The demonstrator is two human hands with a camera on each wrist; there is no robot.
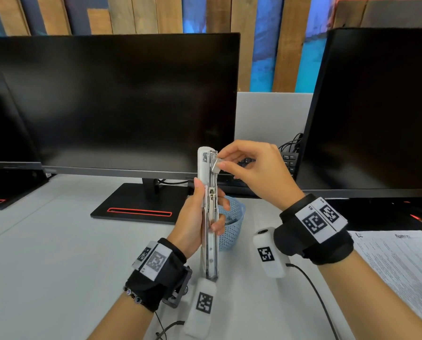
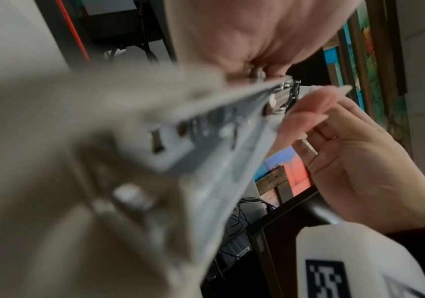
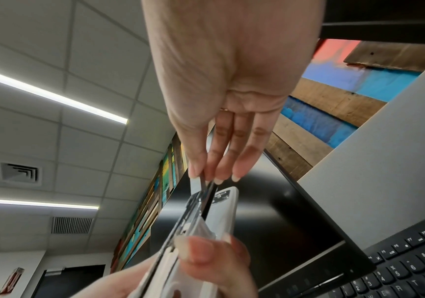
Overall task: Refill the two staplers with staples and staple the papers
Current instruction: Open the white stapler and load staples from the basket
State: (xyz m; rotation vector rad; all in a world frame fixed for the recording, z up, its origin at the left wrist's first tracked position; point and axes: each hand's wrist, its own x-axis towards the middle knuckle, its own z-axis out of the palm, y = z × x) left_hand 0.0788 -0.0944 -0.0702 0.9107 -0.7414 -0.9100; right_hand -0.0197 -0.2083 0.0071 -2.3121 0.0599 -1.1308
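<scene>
A white stapler (image 1: 208, 212) stands swung open and upright above the desk, its metal staple channel facing right. My left hand (image 1: 200, 217) grips it round the middle, thumb on the left side and fingers on the right. My right hand (image 1: 226, 160) pinches a short silver strip of staples (image 1: 217, 165) between thumb and forefinger at the channel's top end. The right wrist view shows the staple strip (image 3: 206, 184) touching the stapler (image 3: 219, 211) tip. Close and blurred in the left wrist view is the stapler (image 2: 206, 151) rail. Printed papers (image 1: 398, 261) lie at the right.
A small blue mesh basket (image 1: 232, 224) stands just behind the stapler. A monitor (image 1: 112, 104) on a black stand (image 1: 136, 204) fills the back, a second monitor (image 1: 376, 111) stands to the right, and a black keyboard (image 1: 288, 163) lies between them. A cable (image 1: 313, 285) crosses the desk.
</scene>
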